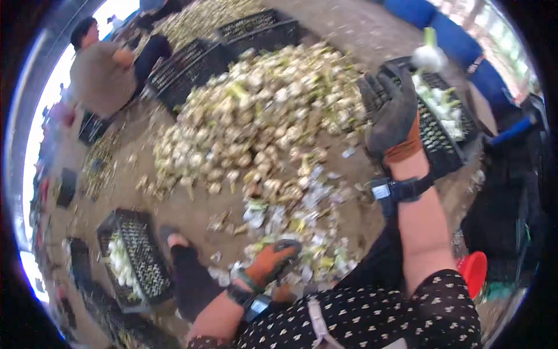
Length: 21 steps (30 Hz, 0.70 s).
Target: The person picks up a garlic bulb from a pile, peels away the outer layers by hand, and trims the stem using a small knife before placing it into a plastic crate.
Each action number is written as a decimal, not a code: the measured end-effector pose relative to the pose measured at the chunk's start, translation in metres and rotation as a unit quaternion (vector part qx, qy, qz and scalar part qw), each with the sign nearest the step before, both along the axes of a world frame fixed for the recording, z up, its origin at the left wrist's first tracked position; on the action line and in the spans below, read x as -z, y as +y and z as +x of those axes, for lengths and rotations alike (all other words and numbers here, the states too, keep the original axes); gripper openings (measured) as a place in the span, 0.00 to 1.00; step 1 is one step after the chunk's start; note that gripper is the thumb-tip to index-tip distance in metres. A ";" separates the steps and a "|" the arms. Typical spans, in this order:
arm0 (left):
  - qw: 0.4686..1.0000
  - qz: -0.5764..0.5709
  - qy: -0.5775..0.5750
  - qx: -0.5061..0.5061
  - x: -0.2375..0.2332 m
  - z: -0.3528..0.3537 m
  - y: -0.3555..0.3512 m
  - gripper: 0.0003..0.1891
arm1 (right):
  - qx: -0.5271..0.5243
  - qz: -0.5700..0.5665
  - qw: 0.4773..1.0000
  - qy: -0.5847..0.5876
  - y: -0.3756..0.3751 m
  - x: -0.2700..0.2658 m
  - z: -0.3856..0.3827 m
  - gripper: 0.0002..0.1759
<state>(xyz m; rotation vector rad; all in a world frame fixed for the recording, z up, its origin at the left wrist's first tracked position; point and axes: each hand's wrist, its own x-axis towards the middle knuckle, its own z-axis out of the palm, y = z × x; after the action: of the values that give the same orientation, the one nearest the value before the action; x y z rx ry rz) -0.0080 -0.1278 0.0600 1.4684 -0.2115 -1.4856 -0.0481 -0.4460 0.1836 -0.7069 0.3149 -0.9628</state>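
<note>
My right hand [392,113], in a dark glove with an orange cuff, is raised at the right of the garlic heap [261,110], open with nothing in it. Apart from its fingers, a white garlic bulb [429,59] with a short green stem hangs in the air over the edge of a black crate [442,142] holding white bulbs. My left hand [272,263], in an orange and dark glove, is low over the scattered peels and trimmings [317,244]. Its fingers are curled; what they hold, if anything, is hidden.
At the lower left stands another black crate [145,256] with white bulbs. Two black crates [261,36] stand behind the heap. A person [104,75] sits at the upper left. A red container [474,273] is by my right elbow, and blue barrels [456,41] line the upper right.
</note>
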 end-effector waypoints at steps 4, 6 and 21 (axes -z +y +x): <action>0.982 -0.031 -0.058 0.178 0.071 -0.015 0.056 0.11 | -0.195 -0.139 0.905 0.351 0.006 0.091 0.045 0.18; 0.989 0.025 -0.053 0.134 0.088 -0.014 0.081 0.13 | -0.157 -0.386 0.706 0.572 0.006 0.174 0.067 0.29; 0.944 0.176 -0.276 -0.036 0.050 0.060 0.076 0.15 | -0.148 -0.319 0.547 0.760 0.051 0.324 0.099 0.41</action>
<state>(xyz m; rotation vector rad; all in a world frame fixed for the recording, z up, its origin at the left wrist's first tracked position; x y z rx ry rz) 0.0523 -0.0518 0.0097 2.1455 -0.2331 -1.0544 0.0508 -0.3949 -0.1401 -2.1454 1.3499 0.2104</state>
